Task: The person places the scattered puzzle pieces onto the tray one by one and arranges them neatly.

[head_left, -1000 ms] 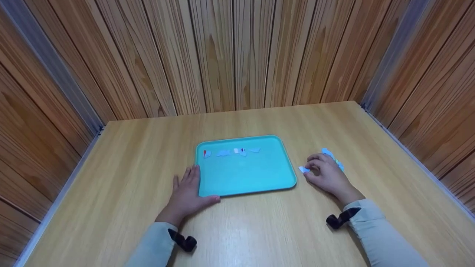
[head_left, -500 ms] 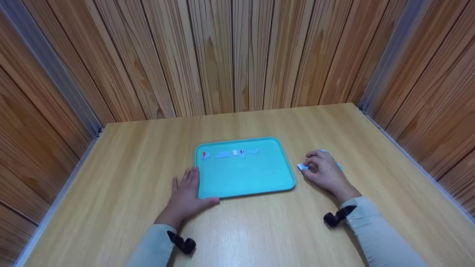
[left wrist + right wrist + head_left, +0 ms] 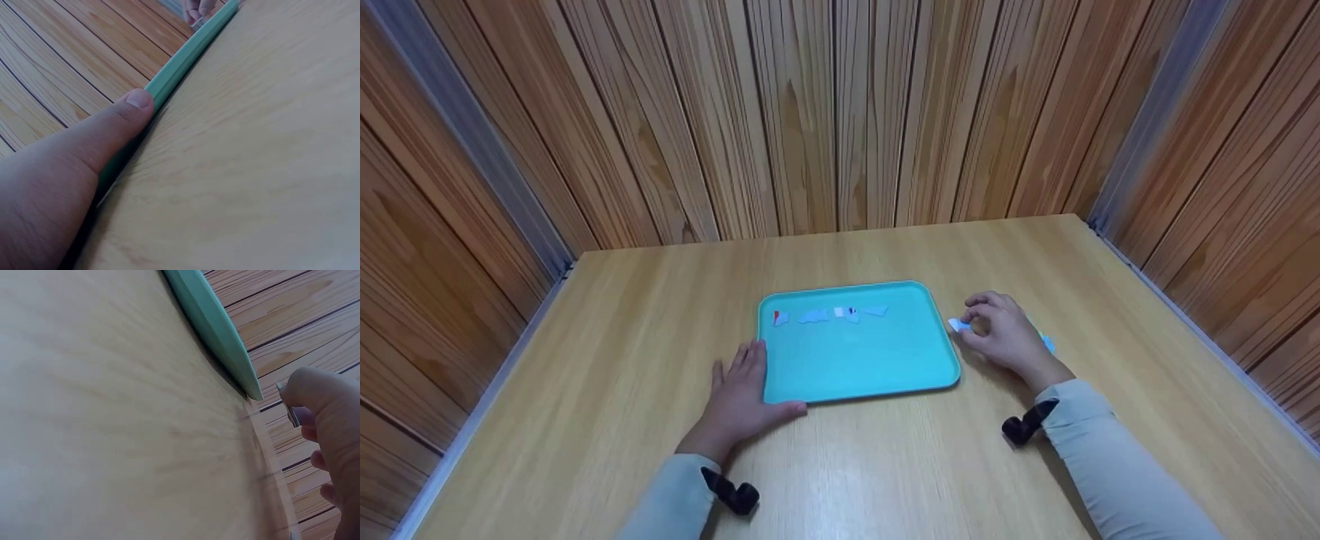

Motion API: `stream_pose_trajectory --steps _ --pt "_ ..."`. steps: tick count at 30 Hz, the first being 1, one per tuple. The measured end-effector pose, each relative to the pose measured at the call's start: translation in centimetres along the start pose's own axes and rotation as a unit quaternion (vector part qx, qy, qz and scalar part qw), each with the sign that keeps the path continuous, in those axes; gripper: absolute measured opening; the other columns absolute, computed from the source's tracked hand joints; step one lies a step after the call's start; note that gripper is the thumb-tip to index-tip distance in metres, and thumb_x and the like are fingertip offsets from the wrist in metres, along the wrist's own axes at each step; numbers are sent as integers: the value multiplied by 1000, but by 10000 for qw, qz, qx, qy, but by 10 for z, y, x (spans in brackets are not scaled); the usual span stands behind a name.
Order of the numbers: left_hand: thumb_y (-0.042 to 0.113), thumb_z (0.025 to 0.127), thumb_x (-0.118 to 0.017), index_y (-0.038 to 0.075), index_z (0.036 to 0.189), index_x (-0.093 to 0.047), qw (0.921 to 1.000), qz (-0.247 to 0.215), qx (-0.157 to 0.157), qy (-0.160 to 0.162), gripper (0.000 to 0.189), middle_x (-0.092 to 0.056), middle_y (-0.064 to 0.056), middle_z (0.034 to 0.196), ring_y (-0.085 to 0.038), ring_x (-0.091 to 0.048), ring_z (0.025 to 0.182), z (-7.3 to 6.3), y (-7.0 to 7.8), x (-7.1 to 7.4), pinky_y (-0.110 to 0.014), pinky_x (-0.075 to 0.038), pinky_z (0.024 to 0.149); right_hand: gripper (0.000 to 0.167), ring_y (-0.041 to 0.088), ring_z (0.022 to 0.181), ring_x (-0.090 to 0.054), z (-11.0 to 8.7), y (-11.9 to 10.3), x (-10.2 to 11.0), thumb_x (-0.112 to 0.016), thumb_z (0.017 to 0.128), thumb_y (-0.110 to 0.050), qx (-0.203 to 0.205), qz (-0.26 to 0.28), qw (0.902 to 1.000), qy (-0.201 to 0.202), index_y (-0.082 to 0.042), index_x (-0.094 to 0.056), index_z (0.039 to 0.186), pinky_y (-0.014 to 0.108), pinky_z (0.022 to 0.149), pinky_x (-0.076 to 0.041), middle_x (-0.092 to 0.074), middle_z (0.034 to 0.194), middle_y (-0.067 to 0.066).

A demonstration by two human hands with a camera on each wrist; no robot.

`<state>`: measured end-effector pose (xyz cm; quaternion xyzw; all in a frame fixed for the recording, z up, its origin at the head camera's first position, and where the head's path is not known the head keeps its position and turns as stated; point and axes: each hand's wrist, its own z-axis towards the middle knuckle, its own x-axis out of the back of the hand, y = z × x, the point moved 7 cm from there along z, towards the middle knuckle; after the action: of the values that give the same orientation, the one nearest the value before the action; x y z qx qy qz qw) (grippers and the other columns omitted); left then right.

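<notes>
My left hand (image 3: 741,401) lies at the near left corner of a turquoise tray (image 3: 862,367). Its fingers run straight along the left side, and the thumb (image 3: 126,115) touches the front rim. Just past the tray's right side, my right hand (image 3: 1005,334) pinches a small light-blue and white paper piece (image 3: 958,325) between thumb and fingertips. In the right wrist view that paper piece (image 3: 288,408) shows edge-on, raised beside the tray's corner. Along the back of the tray lie several irregular pieces, among them a red-marked piece (image 3: 780,318) and a blue piece (image 3: 813,316).
More blue pieces (image 3: 1047,343) lie on the wooden table (image 3: 877,457) behind my right hand, mostly hidden by it. Wood-panelled walls (image 3: 810,112) rise behind the table and at both sides.
My right hand has lifted and moved left toward the tray with the paper piece in its fingers, away from the other blue pieces. The left hand stays at the tray's corner.
</notes>
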<state>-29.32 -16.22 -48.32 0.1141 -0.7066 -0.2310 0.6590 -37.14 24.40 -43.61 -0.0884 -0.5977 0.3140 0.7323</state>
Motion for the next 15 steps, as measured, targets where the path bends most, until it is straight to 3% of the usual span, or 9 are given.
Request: stream_pose_trajectory --steps 8,15 --pt "88 71 -61 7 162 -3 10000 17 -4 21 135 -7 -12 169 -31 0 156 0 0 1 -59 10 120 19 34 137 -39 15 -6 -9 -72 94 -30 -195 152 9994 -227 -12 -73 101 58 111 -35 -54 138 8" --pt "88 71 -60 8 163 -4 10000 -2 16 11 134 -6 -11 170 -30 1 156 -1 0 0 -58 10 120 16 34 132 -43 25 -14 -24 -72 94 -30 -172 351 9987 -322 -15 -71 96 57 112 -34 -54 136 9"
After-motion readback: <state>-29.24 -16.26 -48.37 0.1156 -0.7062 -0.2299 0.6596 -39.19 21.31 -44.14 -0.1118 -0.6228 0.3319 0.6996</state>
